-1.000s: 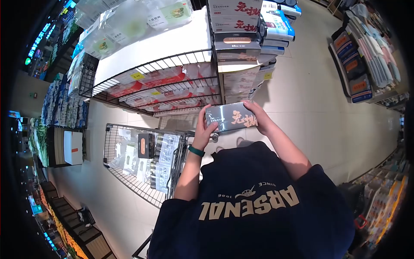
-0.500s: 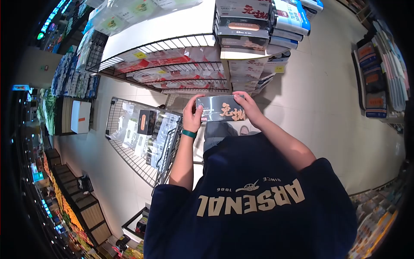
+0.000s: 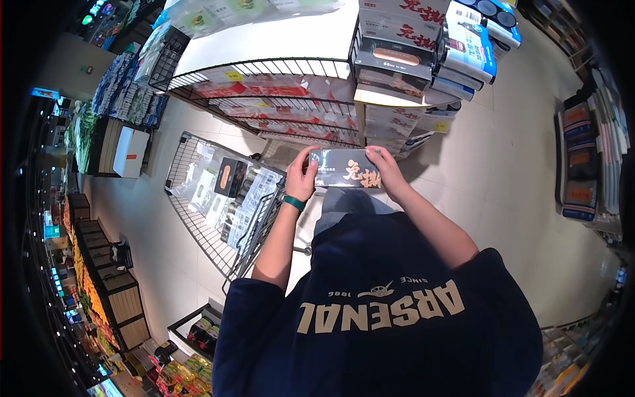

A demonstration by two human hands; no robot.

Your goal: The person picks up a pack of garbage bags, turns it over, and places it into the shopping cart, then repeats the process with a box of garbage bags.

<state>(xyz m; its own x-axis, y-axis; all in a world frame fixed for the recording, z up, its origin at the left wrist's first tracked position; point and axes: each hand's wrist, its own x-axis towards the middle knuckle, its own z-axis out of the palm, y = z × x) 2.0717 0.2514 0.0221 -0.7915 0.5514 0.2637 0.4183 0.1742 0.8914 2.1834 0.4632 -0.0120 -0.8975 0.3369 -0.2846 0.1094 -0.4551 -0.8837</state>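
Note:
Held level in front of my body is a dark grey box [image 3: 337,169] with large orange-gold Chinese characters on its face. Its left end is gripped by my left hand [image 3: 301,177], thumb on the front; a green band circles that wrist. My right hand [image 3: 389,173] clasps the upper right corner, fingers partly behind the box. Similar dark boxes [image 3: 395,59] are stacked on the shelf end ahead. To my left stands a wire shopping cart [image 3: 192,218] with another dark box [image 3: 230,177] and clear plastic-wrapped goods in it.
A white-topped shelf unit [image 3: 278,41] with wire-fronted tiers of red-and-white packs stands ahead. Blue-and-white packs [image 3: 466,49] sit at its right end. A rack of folded goods [image 3: 579,159] is at far right. Fruit stands [image 3: 109,291] line the left; tiled floor [image 3: 489,172] lies between.
The view has shifted slightly, so shelf and cart sit a little differently in frame. Both hands still hold the box, in nearly the same pose.

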